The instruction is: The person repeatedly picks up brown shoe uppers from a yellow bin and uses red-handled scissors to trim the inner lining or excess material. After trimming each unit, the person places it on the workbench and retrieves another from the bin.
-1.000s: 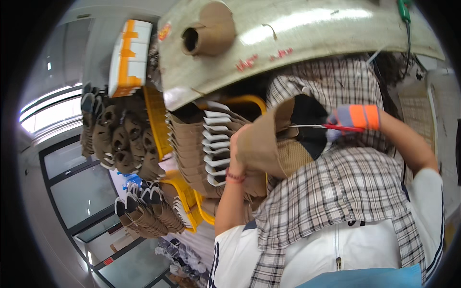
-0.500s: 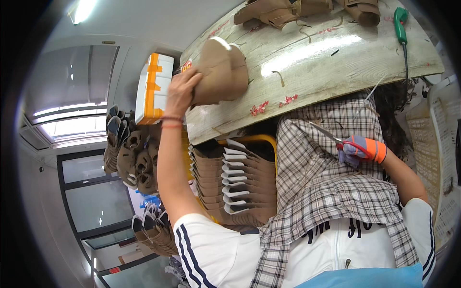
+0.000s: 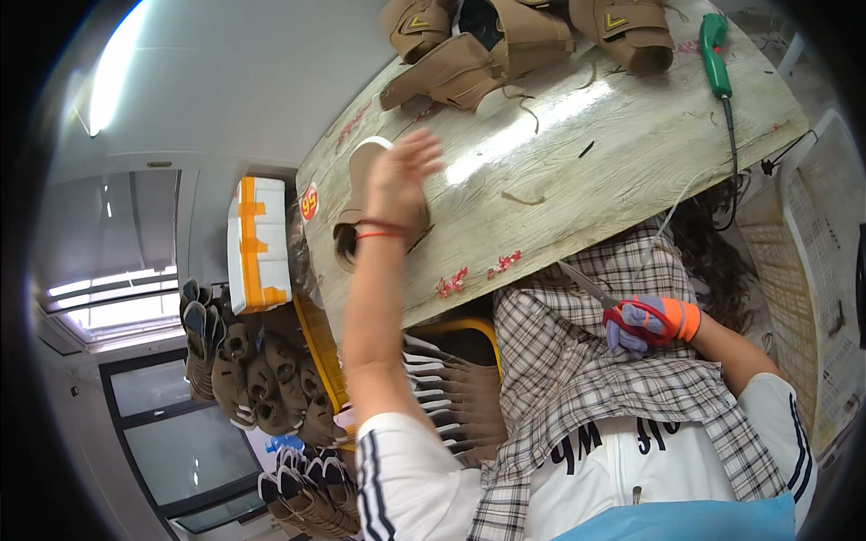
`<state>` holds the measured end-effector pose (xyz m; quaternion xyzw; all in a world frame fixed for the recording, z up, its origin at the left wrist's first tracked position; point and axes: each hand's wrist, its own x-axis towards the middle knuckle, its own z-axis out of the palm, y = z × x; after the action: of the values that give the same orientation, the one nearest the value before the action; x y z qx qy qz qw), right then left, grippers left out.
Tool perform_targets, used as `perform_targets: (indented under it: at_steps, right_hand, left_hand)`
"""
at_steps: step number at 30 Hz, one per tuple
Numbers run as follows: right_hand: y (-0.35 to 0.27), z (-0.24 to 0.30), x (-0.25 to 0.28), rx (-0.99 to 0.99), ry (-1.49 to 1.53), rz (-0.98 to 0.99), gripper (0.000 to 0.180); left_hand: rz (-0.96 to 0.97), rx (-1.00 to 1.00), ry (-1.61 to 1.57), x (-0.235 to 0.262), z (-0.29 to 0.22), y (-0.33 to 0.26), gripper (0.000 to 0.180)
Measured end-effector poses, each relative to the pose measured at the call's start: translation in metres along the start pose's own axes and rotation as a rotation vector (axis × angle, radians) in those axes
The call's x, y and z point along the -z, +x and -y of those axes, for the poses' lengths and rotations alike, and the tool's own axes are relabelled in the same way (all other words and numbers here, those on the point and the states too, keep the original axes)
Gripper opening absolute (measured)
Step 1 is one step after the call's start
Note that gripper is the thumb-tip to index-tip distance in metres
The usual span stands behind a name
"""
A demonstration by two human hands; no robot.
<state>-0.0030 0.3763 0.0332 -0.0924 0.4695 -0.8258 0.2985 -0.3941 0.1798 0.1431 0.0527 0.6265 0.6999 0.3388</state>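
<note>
My left hand [image 3: 406, 176] is over a brown shoe upper [image 3: 363, 167] at the left end of the table. Its fingers are stretched out and slightly blurred. They point right, past the upper, while the palm and wrist cover part of it; whether they touch cannot be seen. My right hand [image 3: 642, 323], in a grey and orange glove, holds scissors [image 3: 591, 287] with red handles low over my checked apron [image 3: 586, 361]. The blades point up and left toward the table edge.
Several brown uppers [image 3: 446, 77] lie at the table's [image 3: 487, 234] far side. A green corded tool [image 3: 714, 59] rests at far right, its cable over the edge. Below stands a yellow crate [image 3: 317, 347] with stacked uppers [image 3: 474, 388]. A white taped box [image 3: 272, 239] is at left.
The brown upper, earlier tilted up in my left hand, is now lower on the table. That hand has left its side and reaches across it. My right hand keeps the scissors.
</note>
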Motion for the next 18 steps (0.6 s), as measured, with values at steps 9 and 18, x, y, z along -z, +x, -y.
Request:
perform_targets:
  at_steps: [9,18]
  right_hand:
    - [0.001,-0.003,-0.014,0.027,-0.007,-0.069,0.074]
    - [-0.019,-0.003,-0.018,0.305,-0.027,-0.378,0.069]
  left_hand:
    - [-0.297,-0.274,-0.667,-0.099,0.071,0.057,0.029]
    - [-0.295,0.132,-0.749,0.014,0.1,-0.253,0.019]
